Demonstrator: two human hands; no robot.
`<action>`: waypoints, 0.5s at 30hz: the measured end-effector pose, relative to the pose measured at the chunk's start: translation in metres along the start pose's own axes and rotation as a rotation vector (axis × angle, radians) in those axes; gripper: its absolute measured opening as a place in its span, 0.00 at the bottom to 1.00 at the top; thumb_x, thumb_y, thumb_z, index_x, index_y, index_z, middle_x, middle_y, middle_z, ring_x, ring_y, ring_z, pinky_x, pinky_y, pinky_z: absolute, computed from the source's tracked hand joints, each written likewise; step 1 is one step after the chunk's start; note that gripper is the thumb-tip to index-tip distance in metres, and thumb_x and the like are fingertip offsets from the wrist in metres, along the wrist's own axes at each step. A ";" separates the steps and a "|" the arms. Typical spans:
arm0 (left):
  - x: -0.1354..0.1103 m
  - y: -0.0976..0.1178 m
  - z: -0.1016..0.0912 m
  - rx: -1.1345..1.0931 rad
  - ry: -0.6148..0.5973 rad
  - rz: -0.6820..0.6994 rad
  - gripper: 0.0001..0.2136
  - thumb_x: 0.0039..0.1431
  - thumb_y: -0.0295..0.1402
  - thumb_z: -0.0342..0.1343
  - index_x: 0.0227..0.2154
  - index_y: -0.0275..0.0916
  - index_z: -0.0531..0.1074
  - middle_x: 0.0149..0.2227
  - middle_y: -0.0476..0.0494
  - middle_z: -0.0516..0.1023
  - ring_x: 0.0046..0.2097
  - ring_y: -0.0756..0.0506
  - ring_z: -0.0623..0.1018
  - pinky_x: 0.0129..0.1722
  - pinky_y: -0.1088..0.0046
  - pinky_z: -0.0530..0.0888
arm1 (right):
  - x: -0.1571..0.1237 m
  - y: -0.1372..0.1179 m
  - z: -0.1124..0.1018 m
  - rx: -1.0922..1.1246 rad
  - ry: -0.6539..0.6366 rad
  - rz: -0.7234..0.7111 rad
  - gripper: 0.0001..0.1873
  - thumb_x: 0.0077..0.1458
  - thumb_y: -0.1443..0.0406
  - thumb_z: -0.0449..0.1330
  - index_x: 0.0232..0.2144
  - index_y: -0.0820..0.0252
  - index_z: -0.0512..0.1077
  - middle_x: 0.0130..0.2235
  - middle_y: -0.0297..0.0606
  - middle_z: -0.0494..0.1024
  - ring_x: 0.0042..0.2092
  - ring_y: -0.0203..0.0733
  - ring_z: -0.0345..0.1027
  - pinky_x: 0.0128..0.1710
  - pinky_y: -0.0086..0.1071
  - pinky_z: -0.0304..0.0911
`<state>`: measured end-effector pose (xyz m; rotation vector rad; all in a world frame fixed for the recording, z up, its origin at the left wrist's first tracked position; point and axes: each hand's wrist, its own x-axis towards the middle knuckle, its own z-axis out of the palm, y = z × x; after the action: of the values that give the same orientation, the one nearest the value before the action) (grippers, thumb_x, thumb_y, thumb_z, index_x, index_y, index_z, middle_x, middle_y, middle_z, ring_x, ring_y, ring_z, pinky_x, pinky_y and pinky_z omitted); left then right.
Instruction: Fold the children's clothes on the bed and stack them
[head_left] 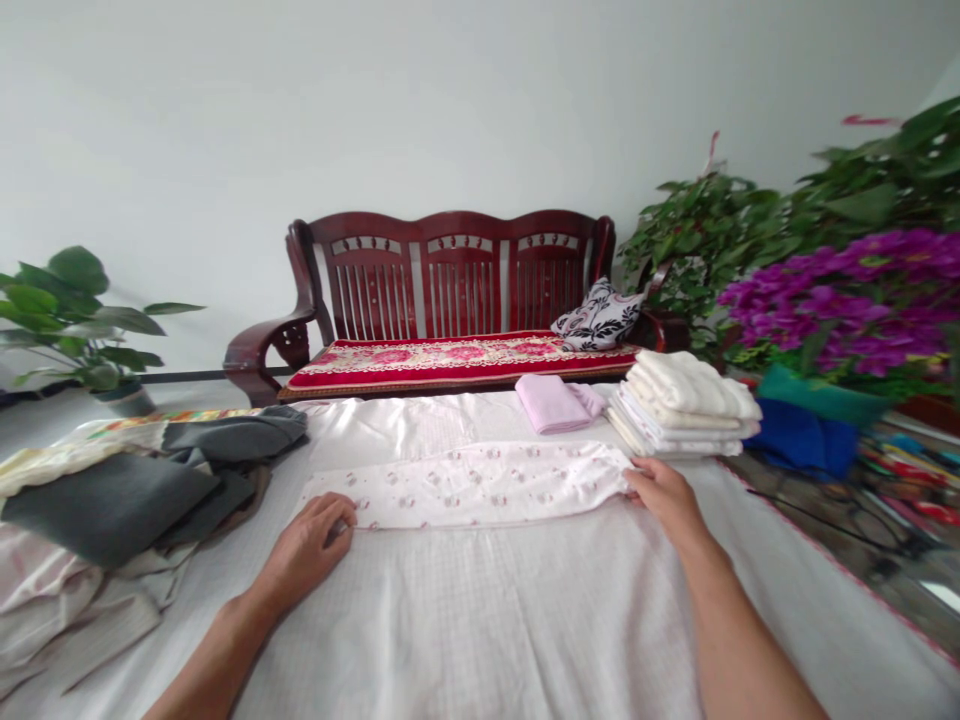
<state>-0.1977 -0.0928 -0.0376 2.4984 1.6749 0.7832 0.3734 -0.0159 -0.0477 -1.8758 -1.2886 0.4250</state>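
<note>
A pair of white pants (480,488) with a small reddish-grey print lies stretched crosswise on the white cloth, folded into a long strip. At its left end my left hand (319,530) has its fingers curled down on the fabric, gripping the near corner. My right hand (664,487) pinches the narrower right end between thumb and fingers. Just beyond the strip sits a folded lilac garment (553,404). Beside that, to the right, rises a stack of folded white and cream clothes (686,405).
Loose grey, cream and pink clothes (112,505) are heaped at the left. A dark red wooden bench (457,270) with a patterned cushion (600,315) stands behind the cloth-covered surface (465,620). Purple flowers (855,290), a blue bag (802,438) and cluttered items are at right.
</note>
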 end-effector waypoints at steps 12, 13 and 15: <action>0.005 0.018 -0.015 0.004 -0.055 -0.049 0.13 0.67 0.37 0.47 0.27 0.41 0.68 0.32 0.45 0.74 0.38 0.44 0.74 0.41 0.68 0.69 | -0.008 -0.030 -0.004 -0.422 0.266 -0.474 0.23 0.57 0.57 0.52 0.49 0.62 0.74 0.48 0.49 0.80 0.49 0.55 0.72 0.51 0.46 0.66; 0.006 0.019 -0.015 0.000 -0.055 -0.055 0.15 0.68 0.39 0.46 0.27 0.41 0.68 0.31 0.45 0.74 0.38 0.44 0.74 0.41 0.68 0.69 | -0.012 -0.035 0.001 -0.426 0.268 -0.577 0.24 0.59 0.57 0.51 0.51 0.63 0.73 0.50 0.50 0.79 0.52 0.55 0.70 0.55 0.47 0.64; 0.006 0.019 -0.015 0.004 -0.054 -0.072 0.17 0.69 0.40 0.44 0.26 0.41 0.67 0.31 0.45 0.74 0.38 0.44 0.74 0.41 0.69 0.68 | -0.018 -0.041 0.014 -0.456 0.208 -0.727 0.26 0.61 0.56 0.50 0.55 0.64 0.70 0.55 0.51 0.75 0.59 0.56 0.64 0.60 0.48 0.59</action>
<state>-0.1861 -0.0989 -0.0163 2.4233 1.7396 0.7007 0.3306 -0.0195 -0.0280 -1.5779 -1.8982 -0.4661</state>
